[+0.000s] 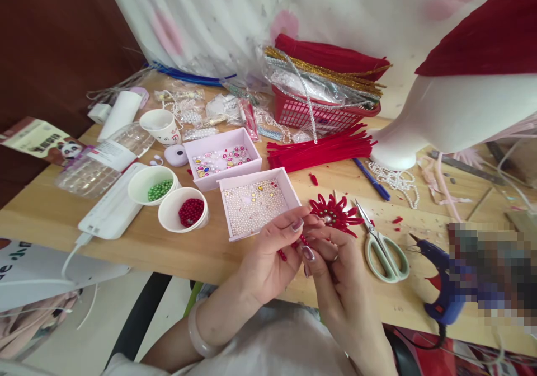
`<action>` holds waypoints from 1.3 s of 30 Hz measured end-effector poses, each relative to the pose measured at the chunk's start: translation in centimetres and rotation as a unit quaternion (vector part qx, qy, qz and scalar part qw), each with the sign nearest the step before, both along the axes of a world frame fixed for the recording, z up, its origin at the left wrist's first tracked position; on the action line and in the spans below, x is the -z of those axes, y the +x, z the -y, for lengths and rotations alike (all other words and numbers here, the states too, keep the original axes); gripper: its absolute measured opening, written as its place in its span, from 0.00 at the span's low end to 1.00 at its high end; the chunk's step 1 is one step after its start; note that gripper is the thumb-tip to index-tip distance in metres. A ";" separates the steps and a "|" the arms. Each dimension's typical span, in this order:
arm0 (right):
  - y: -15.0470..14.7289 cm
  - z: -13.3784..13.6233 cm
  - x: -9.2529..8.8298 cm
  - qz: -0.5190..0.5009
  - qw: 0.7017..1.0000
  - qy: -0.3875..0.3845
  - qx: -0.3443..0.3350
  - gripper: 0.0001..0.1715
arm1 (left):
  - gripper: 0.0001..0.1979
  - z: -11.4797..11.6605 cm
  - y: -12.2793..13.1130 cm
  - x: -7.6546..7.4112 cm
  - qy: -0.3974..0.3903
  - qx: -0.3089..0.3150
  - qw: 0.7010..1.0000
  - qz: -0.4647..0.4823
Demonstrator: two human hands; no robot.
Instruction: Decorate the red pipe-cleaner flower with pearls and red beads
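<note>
Hands [272, 253], nearly closed, pinch a few red beads [282, 255].

One camera, worn on the person's head, looks forward and down. Its middle falls at the far right corner of the pale lilac, open rectangular tray of pearly beads [290, 190], seen near and from above. In front of the tray, the bare left hand [272, 253] and bare right hand [342, 264] come closer to the lens, above the white-clad torso [272, 345]. Well behind the tray, the white, pink-flowered cloth curtain [239, 23] crosses the upper view.
</note>
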State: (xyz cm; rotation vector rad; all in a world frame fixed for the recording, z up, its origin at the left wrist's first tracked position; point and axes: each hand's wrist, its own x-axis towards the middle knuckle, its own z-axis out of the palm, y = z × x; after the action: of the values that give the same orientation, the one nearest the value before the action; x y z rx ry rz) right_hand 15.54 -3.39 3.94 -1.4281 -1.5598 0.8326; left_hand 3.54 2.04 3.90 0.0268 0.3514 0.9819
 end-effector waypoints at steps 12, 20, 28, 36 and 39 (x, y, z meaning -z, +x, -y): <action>-0.9 -0.2 -0.4 -0.088 0.995 0.031 0.030 0.08 | 0.10 0.4 0.3 0.3 0.047 0.013 0.997 -0.052; -0.8 -0.5 -0.1 -0.087 0.995 0.030 0.044 0.10 | 0.08 0.3 0.5 1.0 0.054 0.019 0.997 -0.046; -1.0 -0.9 0.0 -0.085 0.994 0.038 0.055 0.11 | 0.07 -0.2 0.4 1.1 0.047 0.009 0.998 -0.030; -0.8 -0.9 0.1 -0.025 0.995 0.039 0.090 0.11 | 0.08 -0.1 0.8 1.0 -0.001 0.017 1.000 -0.010; -0.8 -0.9 -0.4 -0.004 0.996 -0.001 0.093 0.09 | 0.10 -0.3 0.9 0.8 -0.028 0.027 0.999 -0.007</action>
State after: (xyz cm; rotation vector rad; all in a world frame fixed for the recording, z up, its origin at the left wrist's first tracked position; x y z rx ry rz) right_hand 14.70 -2.48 4.33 -1.5425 -1.3968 0.7270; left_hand 4.48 2.33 3.05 -0.0078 0.3881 0.9192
